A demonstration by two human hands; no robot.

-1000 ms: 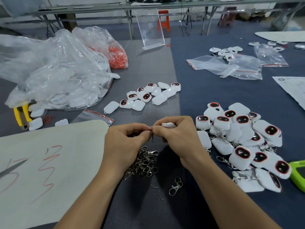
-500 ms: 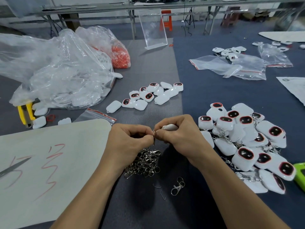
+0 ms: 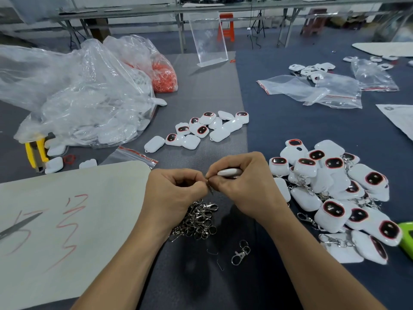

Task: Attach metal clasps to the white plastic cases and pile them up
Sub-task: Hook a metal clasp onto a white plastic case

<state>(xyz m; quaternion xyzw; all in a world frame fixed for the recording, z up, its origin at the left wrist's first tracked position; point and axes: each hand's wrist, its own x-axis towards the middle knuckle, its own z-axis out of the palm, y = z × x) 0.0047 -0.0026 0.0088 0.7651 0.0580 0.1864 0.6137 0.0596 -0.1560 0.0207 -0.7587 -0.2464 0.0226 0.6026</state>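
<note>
A: Entry one, our hands?
B: Our left hand (image 3: pixel 176 193) is curled tight, its fingertips pinching a metal clasp (image 3: pixel 209 184). Our right hand (image 3: pixel 241 189) is curled round a white case (image 3: pixel 230 172), thumb and forefinger meeting the same clasp.
A: Entry two, stock on the table?
B: We list a heap of clasps (image 3: pixel 196 220) just under our hands, one loose clasp (image 3: pixel 241 253) nearer us, a pile of clasped cases (image 3: pixel 335 193) at right, and a smaller group of cases (image 3: pixel 201 130) farther back.
</note>
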